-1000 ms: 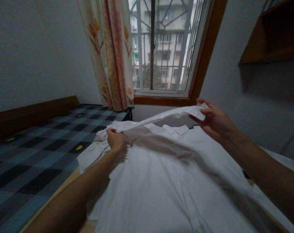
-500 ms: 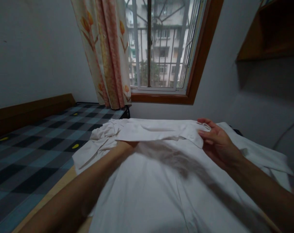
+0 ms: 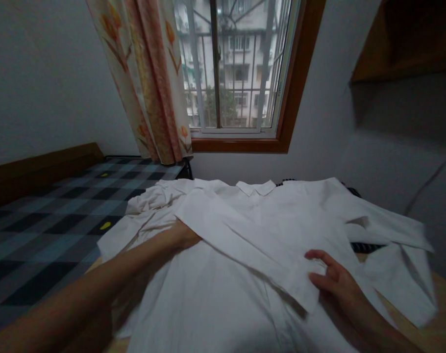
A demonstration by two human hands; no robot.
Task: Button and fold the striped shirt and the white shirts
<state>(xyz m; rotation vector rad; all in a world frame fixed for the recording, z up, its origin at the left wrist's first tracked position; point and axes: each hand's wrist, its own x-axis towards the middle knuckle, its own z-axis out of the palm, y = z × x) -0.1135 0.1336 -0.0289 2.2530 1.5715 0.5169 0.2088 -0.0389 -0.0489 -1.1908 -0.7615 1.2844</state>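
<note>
A white collared shirt [image 3: 215, 294] lies spread out in front of me, its collar toward the window. One sleeve [image 3: 241, 235] is folded across the shirt's front, slanting down to the right. My right hand [image 3: 331, 279] pinches the cuff end of this sleeve between thumb and fingers. My left hand [image 3: 189, 236] reaches under the upper part of the same sleeve, so its fingers are hidden. The other sleeve [image 3: 392, 230] lies loosely spread at the right.
Bunched white cloth [image 3: 153, 206] lies left of the shirt on a light wooden table [image 3: 445, 299]. A bed with checked bedding [image 3: 61, 220] is at the left. Ahead are a barred window [image 3: 234, 73] and a flowered curtain [image 3: 145, 83]. A wooden shelf [image 3: 410, 49] hangs upper right.
My right hand has brought the cuff down toward me, turning the sleeve from level to slanted. The collar and shirt front have come into sight. My left hand stays beneath the sleeve.
</note>
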